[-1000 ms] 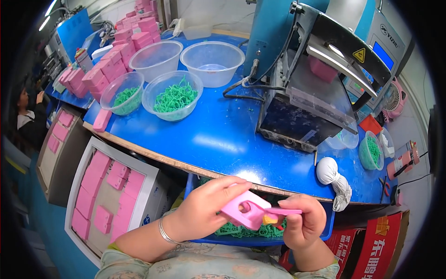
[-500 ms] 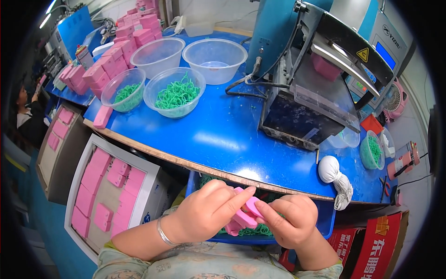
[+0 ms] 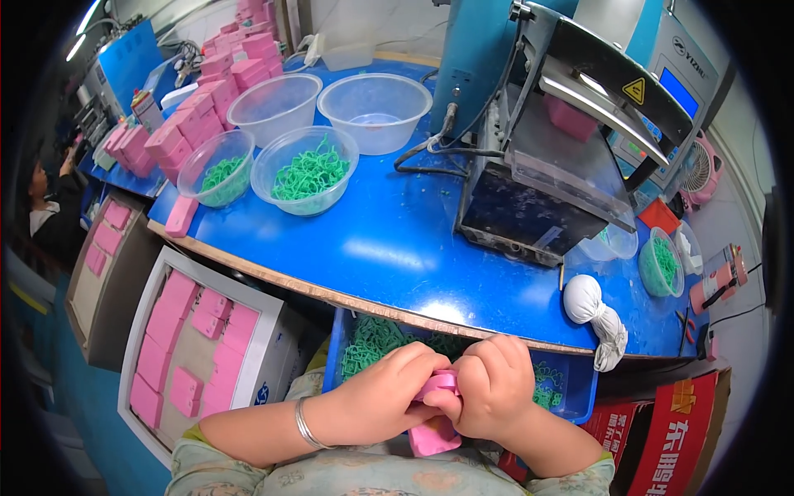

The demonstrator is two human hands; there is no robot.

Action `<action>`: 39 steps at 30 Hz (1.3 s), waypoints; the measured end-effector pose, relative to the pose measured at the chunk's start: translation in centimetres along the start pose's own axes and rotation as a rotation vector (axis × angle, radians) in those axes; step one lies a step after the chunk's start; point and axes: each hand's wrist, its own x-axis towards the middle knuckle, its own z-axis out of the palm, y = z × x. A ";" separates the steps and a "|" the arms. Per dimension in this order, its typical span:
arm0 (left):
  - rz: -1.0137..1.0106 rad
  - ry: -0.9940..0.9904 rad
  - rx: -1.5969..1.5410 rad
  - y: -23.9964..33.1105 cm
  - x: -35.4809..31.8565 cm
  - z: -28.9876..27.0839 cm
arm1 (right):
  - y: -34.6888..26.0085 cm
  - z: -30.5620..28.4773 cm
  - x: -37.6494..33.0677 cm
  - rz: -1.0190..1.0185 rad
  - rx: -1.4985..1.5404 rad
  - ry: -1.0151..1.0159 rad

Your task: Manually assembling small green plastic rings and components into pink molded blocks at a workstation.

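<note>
Just over the near edge of the bench, both of my hands close around a pink plastic block (image 3: 434, 436). My left hand (image 3: 393, 393) grips it from the left, fingers bent. My right hand (image 3: 498, 388) presses in from the other side with curled fingers and its thumb across the pink plastic. Part of the pink surface shows between the thumbs, and a wider part sticks out below; my fingers hide the rest. Beneath my hands is a blue tray (image 3: 335, 351) with green curly plastic strips (image 3: 372, 341).
Clear bowls (image 3: 329, 202), two with green strips, stand on the blue bench (image 3: 364, 256) before stacked pink blocks (image 3: 194, 116). A press machine (image 3: 529, 198) stands at the right, near a white cloth bundle (image 3: 584, 299). A white box (image 3: 277, 347) at lower left holds pink blocks.
My hands have drawn closer together, and the right fingers have curled over the pink block. It has turned, its wider part now pointing down toward me. More green strips show in the tray.
</note>
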 end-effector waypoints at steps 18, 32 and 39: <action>-0.339 0.066 -0.425 -1.0 -0.1 0.0 | 1.7 0.3 0.2 0.266 0.379 -0.097; -0.197 0.187 -0.632 -0.7 0.1 0.0 | 0.2 -0.3 -1.9 0.522 0.889 -0.041; -0.467 0.163 -1.198 -0.4 0.4 0.2 | 0.0 1.1 -3.0 0.751 1.008 0.116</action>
